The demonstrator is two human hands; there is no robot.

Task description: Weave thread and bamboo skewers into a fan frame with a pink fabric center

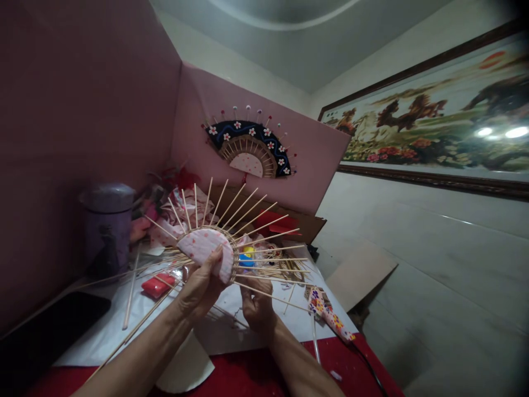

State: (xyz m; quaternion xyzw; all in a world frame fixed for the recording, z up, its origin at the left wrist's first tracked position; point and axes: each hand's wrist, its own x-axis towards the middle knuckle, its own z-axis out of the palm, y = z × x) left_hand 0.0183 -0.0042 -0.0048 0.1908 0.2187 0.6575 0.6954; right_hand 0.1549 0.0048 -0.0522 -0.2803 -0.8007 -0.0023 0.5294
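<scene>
A half-round fan frame point(206, 249), padded with pink-spotted white cloth, is in my left hand point(206, 281). That thumb lies across the cloth while the other fingers go behind it. Thin wooden sticks point(248, 210) fan out from its curved edge, where a brown strand point(236, 256) is woven between them. My right hand point(258, 302) is closed just below the lowest sticks, close to the woven rim. Its fingertips are partly hidden, and I cannot make out what they pinch.
A finished dark fan with white flowers point(252, 143) is pinned to a pink board point(306, 160). On the table lie a red packet point(157, 285), loose sticks and a flowered glue gun point(328, 314) with a cord. A purple canister point(106, 231) and a dark phone point(61, 325) are at left.
</scene>
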